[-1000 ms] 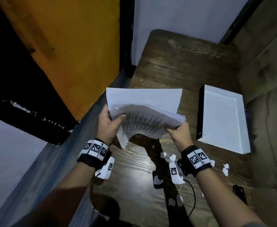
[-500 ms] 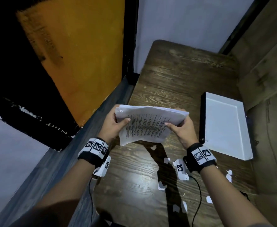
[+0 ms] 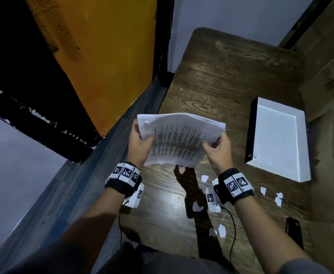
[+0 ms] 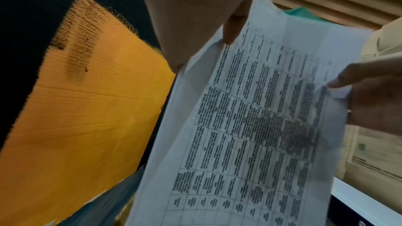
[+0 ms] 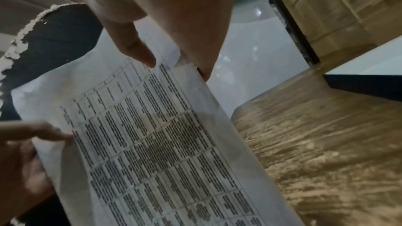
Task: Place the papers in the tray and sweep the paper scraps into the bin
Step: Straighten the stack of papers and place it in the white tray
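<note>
Head view: printed papers (image 3: pixel 179 141), a limp bowed sheaf, pinched by left hand (image 3: pixel 140 146) and right hand (image 3: pixel 219 153). White rectangular tray (image 3: pixel 280 139), torn paper scraps (image 3: pixel 197 206), on grained wooden table (image 3: pixel 221 80).

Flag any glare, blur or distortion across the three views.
Head view: bright glare patch on the table, hard shadow below the papers, wide-angle bending at the edges. Left wrist view: printed text smeared. Right wrist view: wood grain streaked, left hand soft.
</note>
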A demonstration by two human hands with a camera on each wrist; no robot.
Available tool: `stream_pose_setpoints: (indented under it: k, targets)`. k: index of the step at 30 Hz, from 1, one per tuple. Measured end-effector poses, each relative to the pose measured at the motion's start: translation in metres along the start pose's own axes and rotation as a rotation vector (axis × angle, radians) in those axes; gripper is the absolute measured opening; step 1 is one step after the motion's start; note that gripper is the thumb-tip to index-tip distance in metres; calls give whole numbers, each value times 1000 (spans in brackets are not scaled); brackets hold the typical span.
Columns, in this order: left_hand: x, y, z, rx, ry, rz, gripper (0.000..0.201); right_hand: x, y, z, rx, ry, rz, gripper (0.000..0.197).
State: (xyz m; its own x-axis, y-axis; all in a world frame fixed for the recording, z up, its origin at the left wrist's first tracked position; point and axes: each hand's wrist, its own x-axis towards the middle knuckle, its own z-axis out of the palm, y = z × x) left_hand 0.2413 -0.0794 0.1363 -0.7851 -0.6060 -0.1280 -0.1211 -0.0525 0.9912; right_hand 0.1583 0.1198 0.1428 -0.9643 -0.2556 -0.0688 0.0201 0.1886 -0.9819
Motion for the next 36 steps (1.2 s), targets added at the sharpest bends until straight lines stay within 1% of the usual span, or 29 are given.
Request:
stream_pose_setpoints:
  k: [2,4,6,7,9,10,13,17,19,21,23,24,27,29,30,33,34,36]
  targets:
    - [4,-3,-1,22,-47,-62,28,3,0,4,0,18,22,32]
    - [5,-3,0,48,-54,-93,24,4,0,8,5,19,30,31]
    - [2,0,-1,33,-22,-70,25,4,-1,7,27,26,28,35]
    - [0,3,-2,5,-12,-70,30,3,-1,6,39,33,25,39]
    - [-3,6,-6,-51,-22,-69,39,1,1,4,48,19,25,43]
    - [-3,5,-7,-60,-30,-69,41,0,2,5,33,5,29,42]
    - [-1,7,-4,-21,-15,-72,33,-1,5,11,-18,18,24,35]
    - [-7,9,-4,29,69,60,32,-6,-3,10,28,54,-30,35]
    - [-10,4,-5,35,91,64,37,-12,1,10,18,46,-29,32]
    - [-15,-6,-6,62,62,24,33,-18,9,11,-1,4,25,30]
    - [-17,-13,-9,87,22,-16,37,-21,13,10,14,-16,66,34]
    - [-17,-13,-12,75,3,-20,41,-21,12,7,27,-4,61,38]
    - [-15,-4,-19,32,-41,96,46,-15,5,1,45,41,-1,50]
    - [-11,3,-18,18,-86,136,45,-14,6,3,20,30,-4,45]
    - [-8,3,-16,18,-89,105,44,-14,7,6,5,25,10,40]
    - [-3,4,-11,30,-44,3,29,-14,7,13,13,32,15,31]
    - [-3,6,-10,26,-24,6,29,-14,4,14,26,45,-1,32]
    - [-4,9,-9,-14,26,60,35,-15,-1,13,59,86,-47,33]
